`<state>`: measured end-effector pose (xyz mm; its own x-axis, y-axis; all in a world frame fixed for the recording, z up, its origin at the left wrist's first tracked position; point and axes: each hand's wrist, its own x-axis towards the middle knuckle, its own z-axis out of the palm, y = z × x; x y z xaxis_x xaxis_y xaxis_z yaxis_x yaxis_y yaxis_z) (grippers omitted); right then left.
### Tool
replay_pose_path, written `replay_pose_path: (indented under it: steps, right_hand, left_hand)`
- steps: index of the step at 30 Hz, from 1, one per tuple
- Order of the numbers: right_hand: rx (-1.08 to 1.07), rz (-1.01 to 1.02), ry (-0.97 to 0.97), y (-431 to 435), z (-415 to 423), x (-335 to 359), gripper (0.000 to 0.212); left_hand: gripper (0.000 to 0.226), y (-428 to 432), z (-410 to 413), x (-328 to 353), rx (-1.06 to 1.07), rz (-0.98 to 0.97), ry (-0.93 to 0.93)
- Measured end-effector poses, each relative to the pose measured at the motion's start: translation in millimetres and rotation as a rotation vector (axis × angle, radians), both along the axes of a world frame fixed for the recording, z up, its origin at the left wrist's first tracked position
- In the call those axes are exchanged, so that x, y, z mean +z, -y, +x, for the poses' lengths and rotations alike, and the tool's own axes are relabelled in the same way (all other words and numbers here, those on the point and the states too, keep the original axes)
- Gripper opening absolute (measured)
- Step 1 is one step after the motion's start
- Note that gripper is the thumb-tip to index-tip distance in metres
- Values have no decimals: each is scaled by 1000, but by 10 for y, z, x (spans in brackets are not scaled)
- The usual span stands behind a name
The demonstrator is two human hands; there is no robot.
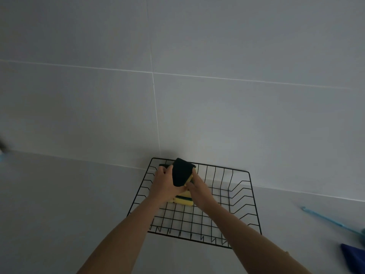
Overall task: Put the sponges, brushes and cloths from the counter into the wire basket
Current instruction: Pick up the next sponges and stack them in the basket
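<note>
- Two hands meet over the back left part of the wire basket (241,196), both on the same sponge.
- The top sponge (181,173) is tilted up on edge, its dark scouring face turned toward the camera. A strip of yellow foam shows along its right side.
- The left hand (165,183) has its fingers curled round the left edge of the top sponge, with the thumb against the dark face.
- The right hand (199,189) grips the top sponge at its right edge and lower corner. Its fingers are bent close together, and the fingertips are hidden behind the foam.
- Under the hands, more sponges (183,200) lie flat on the basket floor, side by side and touching. They are yellow with a dark green layer, and their rounded yellow ends point toward the front.
- Another dark green edge (164,166) shows at the back left wall of the basket, just behind the left hand. It is too hidden to tell what it is.
- The basket is black wire with a square grid floor and slanted sides. It stands on the pale counter (69,194), with its back against the grey tiled wall (237,115).
- Well to the right of the basket, a brush (325,218) with a thin light blue handle lies on the counter. Its head is cut off at the picture's edge.
- A dark blue cloth (353,258) lies on the counter near the brush, at the lower right corner and only partly in view.
</note>
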<state>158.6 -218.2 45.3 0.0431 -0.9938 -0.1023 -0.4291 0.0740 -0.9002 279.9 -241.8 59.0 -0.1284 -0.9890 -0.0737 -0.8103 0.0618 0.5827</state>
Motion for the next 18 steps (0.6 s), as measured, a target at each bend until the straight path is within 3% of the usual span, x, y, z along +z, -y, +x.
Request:
replay_pose_path:
  steps: [5,12,18]
  right_hand:
    - [1,52,-34,200,79,-38,48]
    - [51,103,-75,391,105,-137,56]
    - [51,95,-45,459,94,-76,52]
  left_hand:
    - [91,78,127,-80,-133,8,75]
    - [73,169,230,-151,-165,-13,117]
    - [66,217,243,-146,-141,-52,48]
